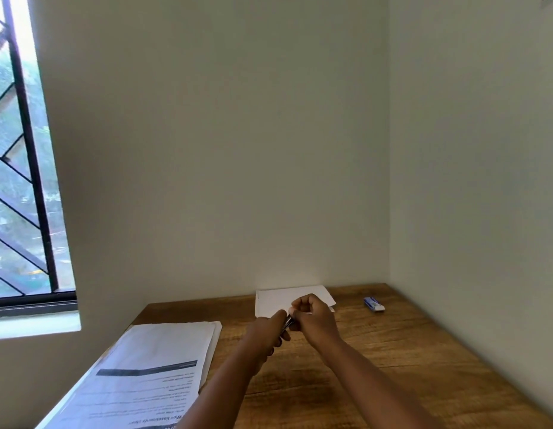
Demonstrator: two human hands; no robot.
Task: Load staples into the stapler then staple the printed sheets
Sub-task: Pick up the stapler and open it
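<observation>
2 hands are raised together above the middle of the wooden table [377, 366], with both forearms reaching forward from the lower edge of the view and converging toward each other. The left hand [265, 332] is held with its back toward the camera, its fingers curled round the stapler [287, 324], of which only a thin dark and metallic sliver is seen between the 2 hands. The right hand [315, 318] is bent at the wrist, its fingers bunched and curled down toward the stapler's far end, the fingertips meeting it there; whether they pinch the stapler itself or a strip of staples cannot be told, since the contact is small and hidden by the knuckles. The stapler is kept clear of the table surface, just in front of a white sheet [278, 300] lying flat near the back wall. 1 stack of printed sheets [151, 363] is laid on the left part of the table, near the hands but apart from them, its dark header band and lines of text facing up. A small blue and white staple box [373, 304] is seen at the far right of the table, well apart from both hands. A barred window [21, 181] is set in the left wall.
</observation>
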